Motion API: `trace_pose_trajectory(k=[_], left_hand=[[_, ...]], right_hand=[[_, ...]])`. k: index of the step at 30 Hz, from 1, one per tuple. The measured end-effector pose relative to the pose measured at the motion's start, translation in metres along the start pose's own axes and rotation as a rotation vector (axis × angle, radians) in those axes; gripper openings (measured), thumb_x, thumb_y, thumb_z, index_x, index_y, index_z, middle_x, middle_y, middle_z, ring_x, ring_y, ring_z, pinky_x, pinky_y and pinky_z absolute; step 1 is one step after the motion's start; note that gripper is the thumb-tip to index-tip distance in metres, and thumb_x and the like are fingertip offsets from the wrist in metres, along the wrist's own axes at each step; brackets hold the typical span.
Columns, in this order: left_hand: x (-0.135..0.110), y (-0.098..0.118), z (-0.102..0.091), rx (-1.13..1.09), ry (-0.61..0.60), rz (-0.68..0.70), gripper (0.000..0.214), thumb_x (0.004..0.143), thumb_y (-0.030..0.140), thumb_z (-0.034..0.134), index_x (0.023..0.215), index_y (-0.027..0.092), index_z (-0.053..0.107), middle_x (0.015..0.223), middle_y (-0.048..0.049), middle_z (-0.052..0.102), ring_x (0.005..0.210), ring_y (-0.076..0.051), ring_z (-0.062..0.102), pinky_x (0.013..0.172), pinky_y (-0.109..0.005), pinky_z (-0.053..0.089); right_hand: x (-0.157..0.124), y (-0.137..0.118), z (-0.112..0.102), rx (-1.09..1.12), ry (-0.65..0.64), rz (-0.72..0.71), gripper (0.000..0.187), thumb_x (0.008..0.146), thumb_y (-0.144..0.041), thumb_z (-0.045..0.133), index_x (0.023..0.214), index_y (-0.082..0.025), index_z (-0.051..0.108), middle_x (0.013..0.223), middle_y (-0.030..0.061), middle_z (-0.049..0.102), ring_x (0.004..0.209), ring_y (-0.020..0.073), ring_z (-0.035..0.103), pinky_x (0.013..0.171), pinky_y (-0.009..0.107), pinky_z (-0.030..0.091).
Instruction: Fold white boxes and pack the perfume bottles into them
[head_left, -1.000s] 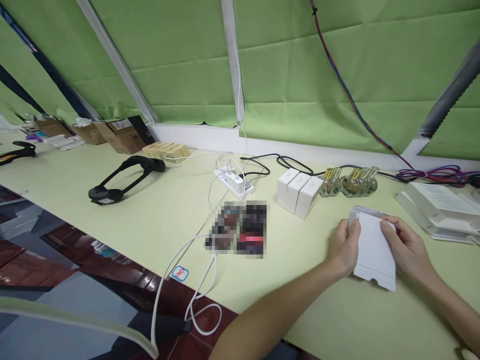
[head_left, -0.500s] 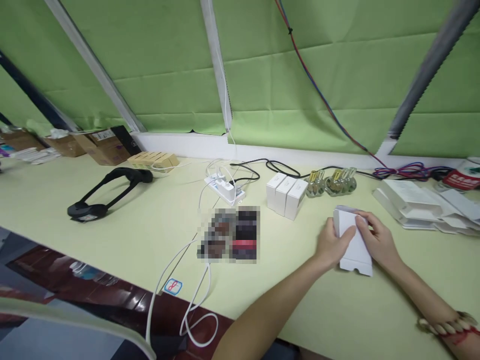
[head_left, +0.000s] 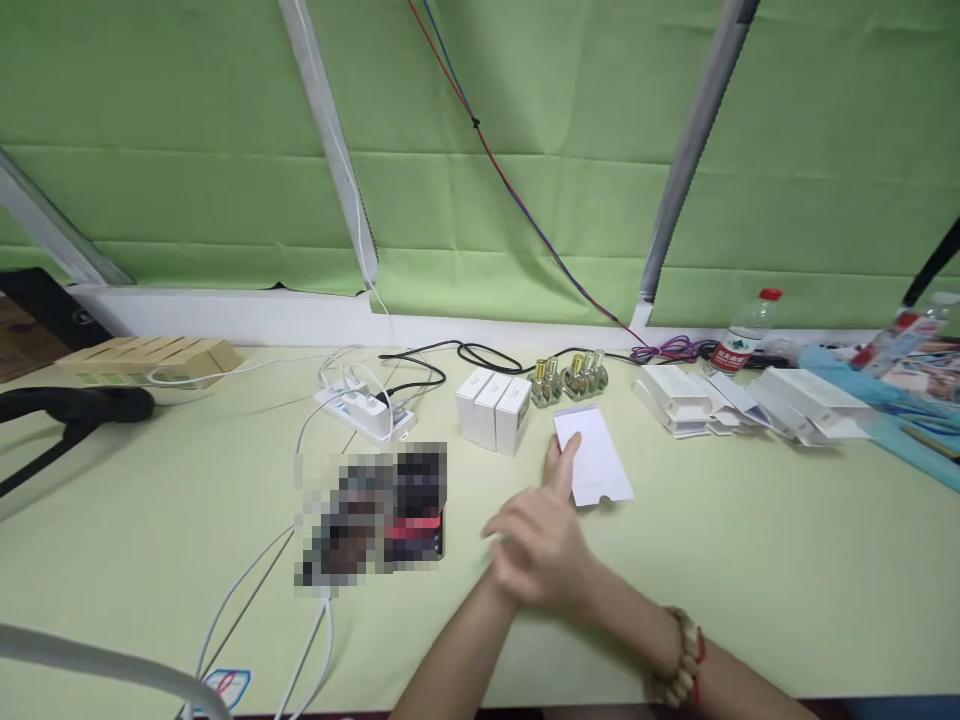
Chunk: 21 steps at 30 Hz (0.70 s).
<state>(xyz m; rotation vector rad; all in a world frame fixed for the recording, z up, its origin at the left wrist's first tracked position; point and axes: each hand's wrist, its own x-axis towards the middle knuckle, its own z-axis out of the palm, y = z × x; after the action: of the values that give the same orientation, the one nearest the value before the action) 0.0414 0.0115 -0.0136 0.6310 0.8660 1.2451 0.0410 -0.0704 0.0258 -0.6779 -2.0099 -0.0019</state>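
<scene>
With open tabletop (head_left: 757,560) rightward, the left hand (head_left: 561,468) grips a white carton (head_left: 598,457) by its left edge, right hand (head_left: 541,545) loosely spread.

Pale table (head_left: 735,560), white boxes (head_left: 487,420), power strip (head_left: 367,412)

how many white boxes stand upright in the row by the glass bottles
3, side by side: left box, middle box, right box, between the power strip and glass bottles; others behind them could be hidden.
</scene>
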Motion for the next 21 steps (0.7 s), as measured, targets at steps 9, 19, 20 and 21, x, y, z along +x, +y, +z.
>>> trace_pose_trajectory(k=[9,19,20,21], left_hand=[[0.001,0.014,-0.009,0.035,-0.179,-0.064,0.042,0.072,0.040,0.065,0.104,0.014,0.058,0.080,-0.0074,0.065,0.066,-0.020,0.061,0.055,-0.026,0.047],[-0.001,0.020,-0.004,0.076,-0.193,-0.074,0.035,0.073,0.036,0.063,0.101,0.015,0.058,0.071,-0.0056,0.063,0.061,-0.019,0.058,0.052,-0.026,0.044],[-0.001,0.020,-0.003,0.081,-0.174,-0.070,0.034,0.074,0.036,0.063,0.101,0.015,0.058,0.073,-0.0057,0.063,0.062,-0.020,0.058,0.052,-0.026,0.044],[0.000,0.020,-0.004,0.089,-0.160,-0.059,0.034,0.074,0.036,0.062,0.101,0.015,0.057,0.075,-0.0060,0.064,0.064,-0.020,0.059,0.054,-0.026,0.044]], right_hand=[[0.043,-0.046,0.079,0.095,-0.612,0.044,0.019,0.082,-0.035,0.052,0.093,-0.022,0.059,0.085,-0.0024,0.064,0.073,0.0149,0.060,0.058,0.025,0.040],[0.043,-0.047,0.085,0.088,-0.638,0.143,0.017,0.077,-0.040,0.054,0.080,-0.024,0.055,0.062,-0.0066,0.060,0.059,0.0150,0.058,0.047,0.024,0.026],[0.043,-0.045,0.081,0.096,-0.596,0.154,0.017,0.078,-0.041,0.053,0.078,-0.023,0.054,0.064,-0.0073,0.061,0.059,0.0141,0.058,0.047,0.024,0.025],[0.044,-0.042,0.077,0.102,-0.539,0.154,0.018,0.079,-0.040,0.051,0.076,-0.023,0.052,0.066,-0.0079,0.062,0.061,0.0130,0.058,0.047,0.024,0.025]])
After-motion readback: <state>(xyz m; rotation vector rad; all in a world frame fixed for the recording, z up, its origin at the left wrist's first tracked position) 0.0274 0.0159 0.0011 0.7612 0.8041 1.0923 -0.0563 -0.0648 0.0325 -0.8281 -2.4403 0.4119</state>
